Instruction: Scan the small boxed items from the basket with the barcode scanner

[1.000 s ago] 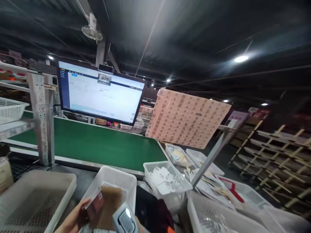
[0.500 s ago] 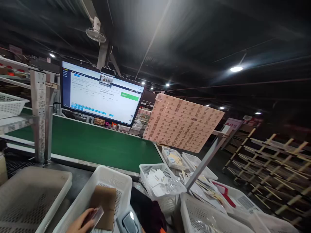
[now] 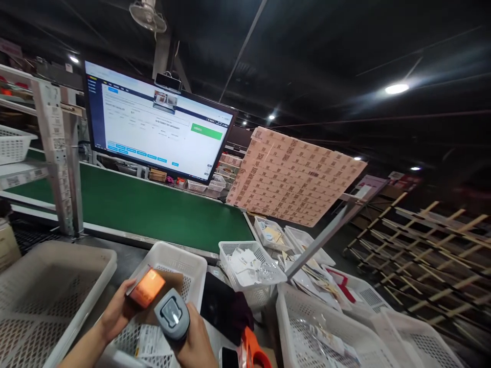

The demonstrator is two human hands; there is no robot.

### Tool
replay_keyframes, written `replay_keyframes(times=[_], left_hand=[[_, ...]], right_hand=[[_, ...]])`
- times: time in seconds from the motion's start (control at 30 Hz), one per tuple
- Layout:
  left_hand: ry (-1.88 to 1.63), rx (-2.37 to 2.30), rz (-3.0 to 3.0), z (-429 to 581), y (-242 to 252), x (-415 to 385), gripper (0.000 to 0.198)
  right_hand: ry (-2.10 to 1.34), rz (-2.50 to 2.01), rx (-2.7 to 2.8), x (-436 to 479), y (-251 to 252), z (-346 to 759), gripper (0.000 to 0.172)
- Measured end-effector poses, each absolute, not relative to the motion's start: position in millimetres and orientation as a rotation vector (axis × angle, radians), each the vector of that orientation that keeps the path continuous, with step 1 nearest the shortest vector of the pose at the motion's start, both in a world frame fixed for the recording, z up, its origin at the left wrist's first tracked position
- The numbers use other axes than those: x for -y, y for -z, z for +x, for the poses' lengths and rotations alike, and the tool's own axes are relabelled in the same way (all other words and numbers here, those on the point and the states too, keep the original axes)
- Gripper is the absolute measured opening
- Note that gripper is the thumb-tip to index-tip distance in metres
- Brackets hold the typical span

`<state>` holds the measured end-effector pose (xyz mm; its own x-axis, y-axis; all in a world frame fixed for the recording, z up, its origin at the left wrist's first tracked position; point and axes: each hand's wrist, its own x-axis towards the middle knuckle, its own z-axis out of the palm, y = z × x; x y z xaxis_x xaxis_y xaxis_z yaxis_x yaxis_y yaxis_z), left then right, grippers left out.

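Note:
My left hand point(image 3: 117, 312) grips a small box point(image 3: 149, 288) whose face glows orange under light; its kind is not clear. My right hand point(image 3: 197, 340) is wrapped round a grey barcode scanner point(image 3: 172, 314), pointed at the box and close beside it. Both hands are above a white basket point(image 3: 180, 258). Inside that basket lie a piece of brown cardboard point(image 3: 174, 280) and a white printed packet point(image 3: 153, 340). Orange-handled scissors point(image 3: 253, 350) and a dark phone-like object point(image 3: 229, 358) lie right of my right hand.
A monitor point(image 3: 153, 128) stands behind a green conveyor belt point(image 3: 164, 212). At left is another white basket point(image 3: 49, 286). To the right are a basket of white papers point(image 3: 249, 271), a larger basket point(image 3: 322, 332), a slanted metal post point(image 3: 326, 235) and a code-covered board point(image 3: 291, 176).
My left hand has lifted the box higher. The scanner has come up and left to it, and orange light now falls on the box. The head view has tilted down.

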<state>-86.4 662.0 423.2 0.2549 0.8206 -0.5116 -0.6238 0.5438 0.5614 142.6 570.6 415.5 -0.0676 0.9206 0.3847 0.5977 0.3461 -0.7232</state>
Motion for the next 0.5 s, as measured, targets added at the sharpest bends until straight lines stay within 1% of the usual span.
replay_keyframes(times=[0.07, 0.23, 0.4, 0.5], left_hand=[[-0.996, -0.835, 0.189, -84.8, -434.5, -660.4, 0.024], [-0.989, -0.848, 0.213, -81.0, -447.9, -665.1, 0.029], [-0.979, -0.889, 0.229, -74.5, -438.1, -665.3, 0.027], [-0.969, -0.903, 0.254, -73.8, -420.5, -663.4, 0.024]], right_hand=[[-0.501, -1.401, 1.781, -569.5, -424.3, 141.7, 0.029], [-0.543, -1.472, 1.803, -566.8, -444.2, 142.3, 0.029], [-0.602, -1.474, 1.771, -559.5, -441.7, 149.9, 0.027], [-0.556, -1.453, 1.740, -551.3, -433.2, 156.1, 0.032]])
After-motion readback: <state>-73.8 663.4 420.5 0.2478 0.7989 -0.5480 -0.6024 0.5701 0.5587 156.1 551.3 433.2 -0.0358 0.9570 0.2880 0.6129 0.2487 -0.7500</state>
